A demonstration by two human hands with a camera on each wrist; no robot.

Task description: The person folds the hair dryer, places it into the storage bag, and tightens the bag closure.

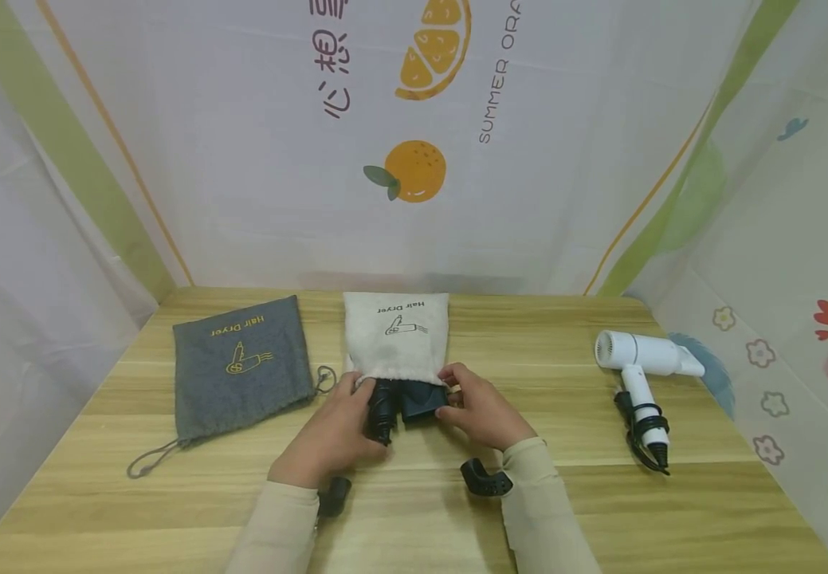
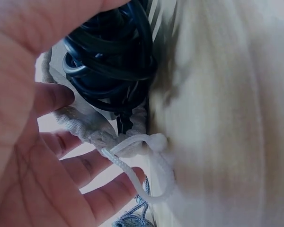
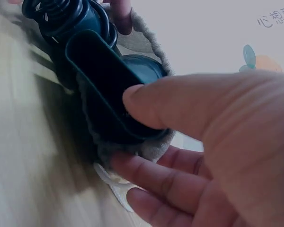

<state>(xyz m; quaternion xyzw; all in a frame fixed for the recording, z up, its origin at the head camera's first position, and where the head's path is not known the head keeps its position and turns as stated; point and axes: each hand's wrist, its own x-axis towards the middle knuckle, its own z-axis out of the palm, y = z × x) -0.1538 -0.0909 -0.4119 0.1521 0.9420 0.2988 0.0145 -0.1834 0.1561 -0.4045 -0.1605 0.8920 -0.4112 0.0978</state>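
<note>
A white drawstring bag (image 1: 397, 335) printed "Hair Dryer" lies flat with its mouth toward me. Sticking out of it is a black hair dryer (image 1: 422, 401), its flat nozzle beside a cord-wrapped handle (image 2: 109, 61). My left hand (image 1: 335, 426) grips the bag's rim on the left, fingers at the fabric and thumb over the handle side. On the right, my right hand (image 1: 484, 408) holds the nozzle's edge together with the bag. Its thumb (image 3: 151, 104) lies on the nozzle opening, its fingers beneath the rim. The hair dryer's rear is hidden inside the bag.
To the left lies a grey drawstring bag (image 1: 241, 367) with yellow print and loose cords. A white hair dryer (image 1: 643, 355) with a black cord round its handle rests on the right. Behind the wooden table (image 1: 414, 510) hangs a white printed curtain (image 1: 263, 159).
</note>
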